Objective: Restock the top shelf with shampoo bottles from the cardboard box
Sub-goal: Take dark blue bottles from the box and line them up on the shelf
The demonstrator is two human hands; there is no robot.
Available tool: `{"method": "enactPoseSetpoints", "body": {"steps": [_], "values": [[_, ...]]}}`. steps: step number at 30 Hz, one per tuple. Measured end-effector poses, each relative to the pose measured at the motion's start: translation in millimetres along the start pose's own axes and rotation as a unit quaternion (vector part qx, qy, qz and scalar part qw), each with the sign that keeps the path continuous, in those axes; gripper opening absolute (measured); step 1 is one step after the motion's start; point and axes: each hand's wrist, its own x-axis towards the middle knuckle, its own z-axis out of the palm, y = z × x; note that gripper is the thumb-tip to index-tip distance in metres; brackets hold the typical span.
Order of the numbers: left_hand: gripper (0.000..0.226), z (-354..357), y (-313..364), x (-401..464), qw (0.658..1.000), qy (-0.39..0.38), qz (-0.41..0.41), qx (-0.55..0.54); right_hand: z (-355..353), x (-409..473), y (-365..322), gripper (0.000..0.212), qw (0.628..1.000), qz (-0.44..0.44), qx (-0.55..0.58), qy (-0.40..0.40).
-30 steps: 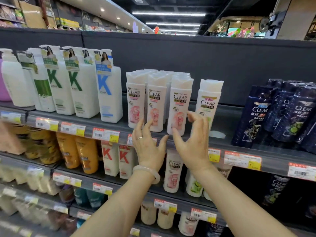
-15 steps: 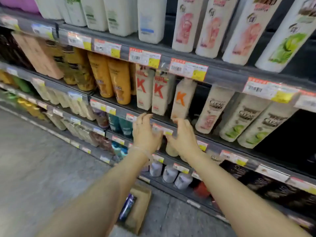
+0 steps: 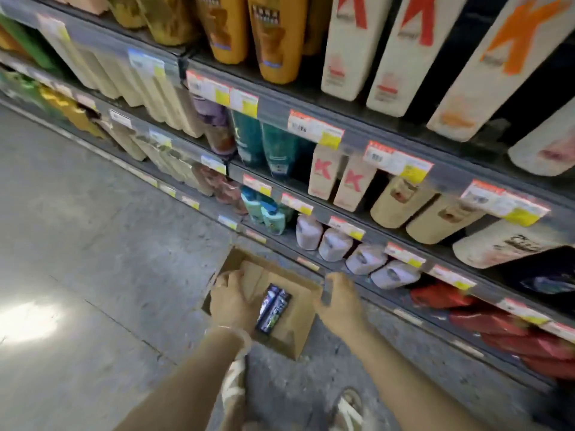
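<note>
An open cardboard box (image 3: 295, 331) stands on the floor at the foot of the shelving. Two dark blue shampoo bottles (image 3: 273, 307) lie side by side inside it. My left hand (image 3: 231, 301) reaches down over the box's left side, fingers relaxed, just left of the bottles and holding nothing. My right hand (image 3: 340, 301) hovers at the box's right rim, fingers loosely bent and holding nothing. The top shelf is out of view.
The shelving (image 3: 351, 141) runs diagonally along the right, packed with bottles: orange ones and white K bottles (image 3: 351, 48) up high, white bottles (image 3: 336, 244) and red packs (image 3: 504, 331) low down. Grey concrete floor (image 3: 93, 244) spreads left. My sandalled feet (image 3: 350, 409) stand near the box.
My gaze has dropped from the top shelf to the floor. Both hands have come down from the white shampoo bottles to the cardboard box.
</note>
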Motion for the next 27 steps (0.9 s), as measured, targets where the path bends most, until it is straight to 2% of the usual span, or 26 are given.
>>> {"method": "enactPoseSetpoints", "body": {"steps": [5,10,16,20,22,24,27], "values": [[0.055,46.9,-82.3,66.8,0.991,-0.084,-0.028,0.098,105.3,50.0,22.9,0.051,0.991,0.123,0.033,-0.050],[0.061,111.5,-146.7,145.9,0.976,-0.143,-0.026,0.161,216.9,119.4,45.7,0.048,0.974,0.202,0.079,-0.069],[0.060,234.5,-213.1,230.6,0.964,-0.214,-0.010,0.160,335.2,227.0,104.4,0.063,0.959,0.251,0.119,-0.051],[0.063,313.1,-257.2,269.2,0.952,-0.250,-0.031,0.174,403.5,280.9,144.0,0.057,0.955,0.274,0.107,-0.050],[0.064,340.8,-270.6,281.2,0.948,-0.266,-0.048,0.170,429.6,298.4,159.5,0.051,0.945,0.300,0.120,-0.051],[0.064,361.8,-280.4,289.6,0.945,-0.277,-0.058,0.163,451.1,309.7,167.6,0.056,0.932,0.333,0.137,-0.050],[0.066,379.5,-288.6,296.6,0.943,-0.274,-0.059,0.181,475.3,316.2,178.1,0.063,0.923,0.360,0.138,-0.005]]}}
